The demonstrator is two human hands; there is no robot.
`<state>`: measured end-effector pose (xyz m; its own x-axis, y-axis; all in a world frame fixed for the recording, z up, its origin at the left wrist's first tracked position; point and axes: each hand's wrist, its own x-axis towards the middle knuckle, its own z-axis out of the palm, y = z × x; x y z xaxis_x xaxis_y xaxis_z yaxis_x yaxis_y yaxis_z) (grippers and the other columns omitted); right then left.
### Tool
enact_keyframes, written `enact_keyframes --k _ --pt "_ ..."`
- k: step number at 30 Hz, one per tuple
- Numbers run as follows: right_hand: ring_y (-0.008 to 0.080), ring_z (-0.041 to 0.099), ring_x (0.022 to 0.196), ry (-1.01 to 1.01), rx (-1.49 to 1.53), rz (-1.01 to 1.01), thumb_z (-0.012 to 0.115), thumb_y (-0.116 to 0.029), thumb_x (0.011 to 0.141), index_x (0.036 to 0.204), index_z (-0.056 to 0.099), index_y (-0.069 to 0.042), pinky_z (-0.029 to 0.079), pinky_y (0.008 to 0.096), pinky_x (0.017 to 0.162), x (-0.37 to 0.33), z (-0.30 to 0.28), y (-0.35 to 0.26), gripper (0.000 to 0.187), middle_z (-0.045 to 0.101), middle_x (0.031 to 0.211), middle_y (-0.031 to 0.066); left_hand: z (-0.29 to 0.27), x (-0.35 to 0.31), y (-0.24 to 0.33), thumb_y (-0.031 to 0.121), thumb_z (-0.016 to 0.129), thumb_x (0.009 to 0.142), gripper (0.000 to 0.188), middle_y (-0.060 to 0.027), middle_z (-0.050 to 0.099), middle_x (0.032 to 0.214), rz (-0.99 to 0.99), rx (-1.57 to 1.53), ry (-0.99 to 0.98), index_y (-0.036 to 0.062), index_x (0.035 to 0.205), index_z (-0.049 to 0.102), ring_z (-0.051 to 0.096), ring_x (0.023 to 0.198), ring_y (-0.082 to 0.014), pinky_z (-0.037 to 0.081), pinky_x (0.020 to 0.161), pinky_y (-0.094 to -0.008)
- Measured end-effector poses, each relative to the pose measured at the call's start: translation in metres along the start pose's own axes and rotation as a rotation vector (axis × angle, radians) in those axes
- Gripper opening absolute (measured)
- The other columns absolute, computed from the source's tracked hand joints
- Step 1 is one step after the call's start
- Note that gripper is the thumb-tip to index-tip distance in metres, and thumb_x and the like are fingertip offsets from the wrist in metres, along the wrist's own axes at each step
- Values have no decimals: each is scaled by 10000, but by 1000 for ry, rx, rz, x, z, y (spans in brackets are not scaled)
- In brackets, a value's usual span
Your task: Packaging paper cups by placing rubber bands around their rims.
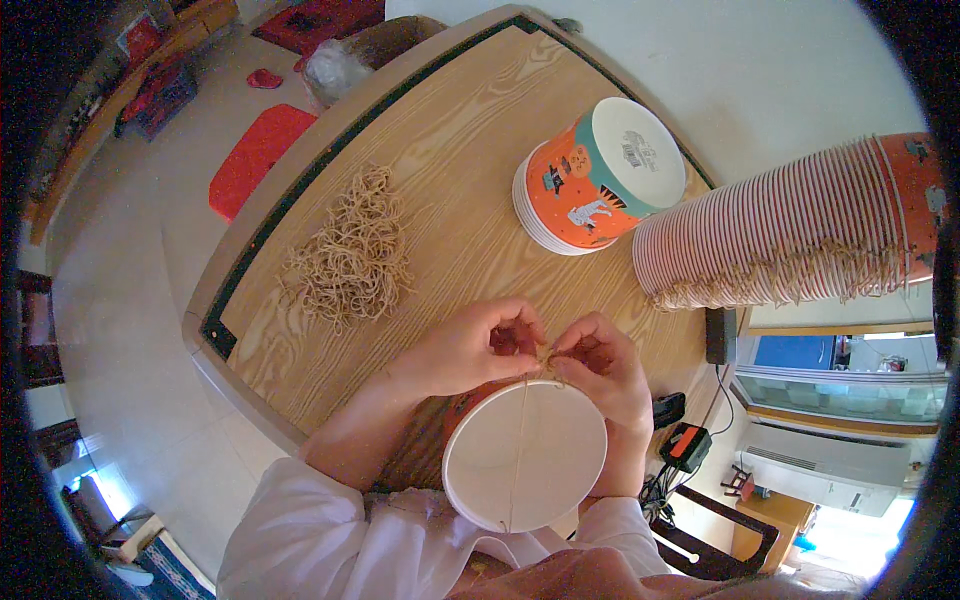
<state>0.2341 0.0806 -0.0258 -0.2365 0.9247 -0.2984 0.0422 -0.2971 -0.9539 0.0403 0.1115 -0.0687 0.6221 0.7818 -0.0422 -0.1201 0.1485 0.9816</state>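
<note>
A paper bucket (470, 470) with a white inside and an orange outer wall leans against me, its mouth facing up toward my head. One thin tan string (519, 440) runs straight across that mouth from rim to rim. At the far rim, my left hand (480, 345) pinches the string's end. Close beside it, my right hand (605, 370) pinches the same string, and a small tangle of it shows between the fingertips. On the table to the left lies a loose heap of cut tan strings (355, 255).
Beyond my hands, a short stack of orange and green buckets (590, 185) stands upside down. At right lies a long stack of nested buckets (770, 225), with string knots along its rims. A black adapter (686, 446) with cables is near the table's right edge.
</note>
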Motion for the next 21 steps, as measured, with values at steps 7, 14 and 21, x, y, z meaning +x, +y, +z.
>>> enact_keyframes --k 7,14,21 --pt "64 549 763 -14 10 21 625 76 780 914 541 -26 427 188 657 -1 -5 6 188 585 845 23 1 1 -1 62 675 771 149 -25 607 785 43 -7 -8 28 882 582 566 738 -86 472 670 -246" --pt "46 527 735 -12 -16 28 618 66 793 899 567 -28 406 177 624 -1 -5 6 150 573 816 6 4 1 3 59 669 788 104 -15 604 750 59 -22 28 24 847 591 556 706 -75 466 643 -237" --pt "58 542 737 -31 -140 -44 626 66 778 911 564 -27 426 181 648 0 -5 6 173 580 820 6 3 1 -1 76 657 808 98 -3 590 735 48 -24 32 22 854 589 532 680 -65 447 609 -226"
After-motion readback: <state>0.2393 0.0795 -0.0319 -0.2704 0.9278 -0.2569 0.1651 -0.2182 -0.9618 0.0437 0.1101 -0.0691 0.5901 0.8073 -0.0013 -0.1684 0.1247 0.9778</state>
